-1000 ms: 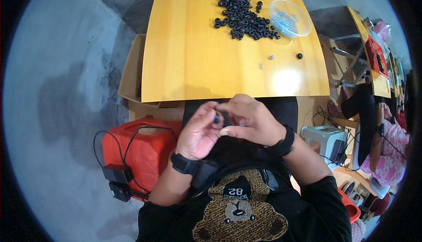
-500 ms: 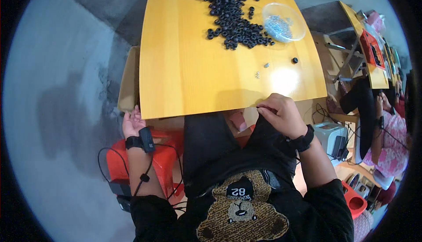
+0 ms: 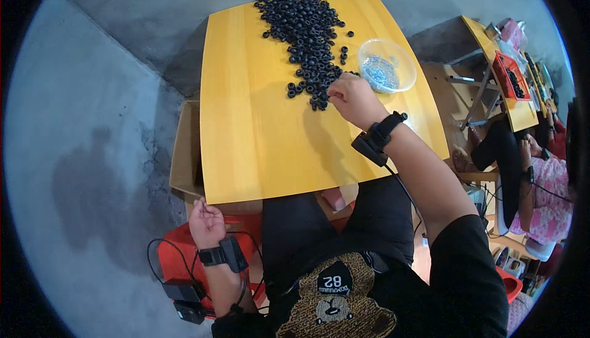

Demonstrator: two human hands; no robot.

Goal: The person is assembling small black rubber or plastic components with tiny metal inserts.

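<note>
A heap of small black ring-shaped pieces [image 3: 307,27] spreads down the yellow table [image 3: 264,147] from its far edge. At the heap's near right end my right hand [image 3: 356,99] is closed, thumb and fingertips pinched on a black piece that is mostly hidden. Just right of it stands a round clear plastic bowl [image 3: 410,80] holding small silvery pieces [image 3: 380,72]. My left hand [image 3: 207,222] is palm up below the table's near left corner, fingers loosely curled and slightly apart, with nothing seen in it. Both wrists wear black strapped devices with cables.
An open cardboard box [image 3: 184,147] stands against the table's left side. Beside my left leg is a red plastic stool [image 3: 175,255] with black boxes and cables. To the right, other people sit by another table [image 3: 522,113] bearing a red basket [image 3: 505,61].
My right hand has gone from the table's near edge forward to the black heap. My left hand has drawn back from the cardboard box, its fingers curling. The view has shifted, showing the table's far edge.
</note>
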